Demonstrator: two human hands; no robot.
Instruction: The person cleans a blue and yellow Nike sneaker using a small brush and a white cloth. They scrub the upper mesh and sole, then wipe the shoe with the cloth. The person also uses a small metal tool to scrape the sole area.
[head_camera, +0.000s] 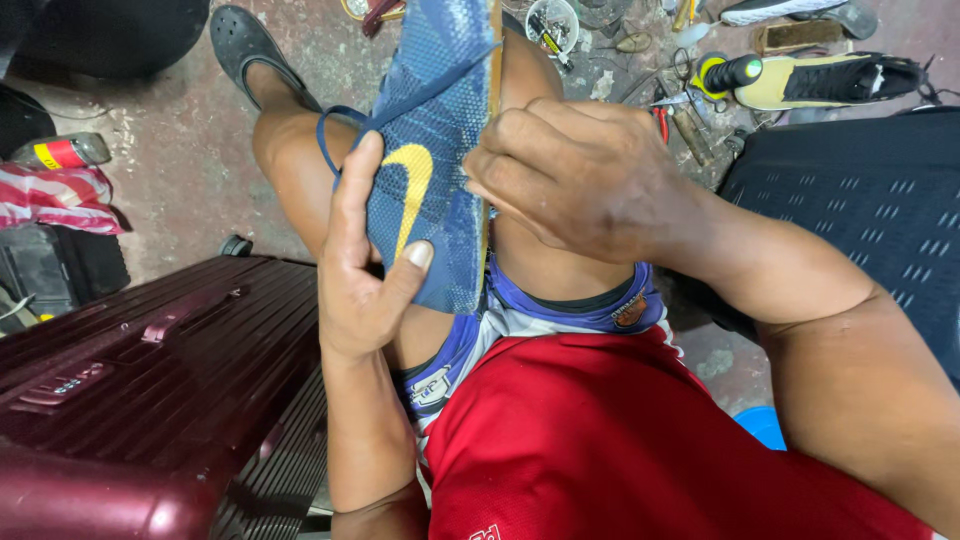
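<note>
One blue shoe (435, 150) with a yellow mark on its side stands on edge over the person's knee, held between two hands. The left hand (365, 270) grasps it from the side: thumb pressed flat on the blue fabric just below the yellow mark, fingers stretched up along the shoe's near edge. One blue lace (340, 125) loops out just above those fingertips. The right hand (570, 180) is clenched against the shoe's sole edge, fingers curled tight and pinched at the rim; what they pinch cannot be told.

Beyond the right knuckles, on the floor, lie one yellow and black shoe (830, 80), one yellow-handled tool (725, 75) and a scatter of small tools. Beyond the left fingertips sits one dark clog (245, 45) on the person's foot. Below the left wrist is one maroon suitcase (150, 390). Far left of the left hand lies one bottle (60, 152) over a striped cloth (50, 197).
</note>
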